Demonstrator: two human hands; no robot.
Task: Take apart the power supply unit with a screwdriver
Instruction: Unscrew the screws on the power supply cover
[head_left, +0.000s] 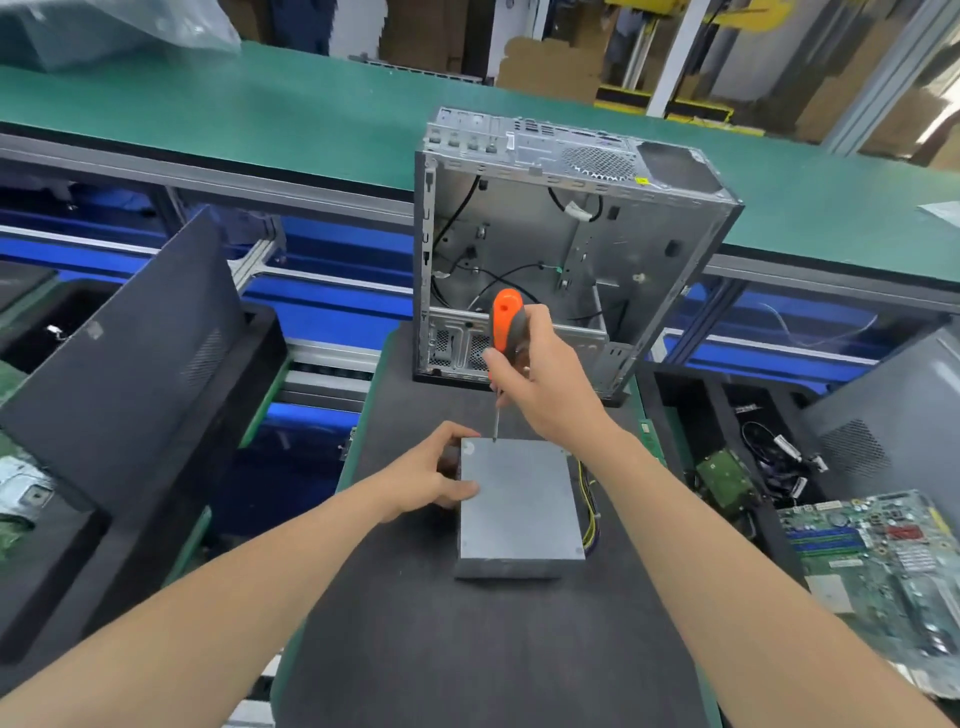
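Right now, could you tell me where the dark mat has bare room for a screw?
Bare: the near part of the mat, between the forearms, below the power supply unit. Crowded: the strip between that unit and the computer case, where the right hand holds the screwdriver; the left hand grips the unit's left edge.

What lies under the screwdriver (505, 322) tip is too small to tell. The right hand (540, 384) hides the lower handle; the left hand (436, 467) covers the power supply's (514, 504) left side. The circuit board (883, 561) is cut off by the right edge.
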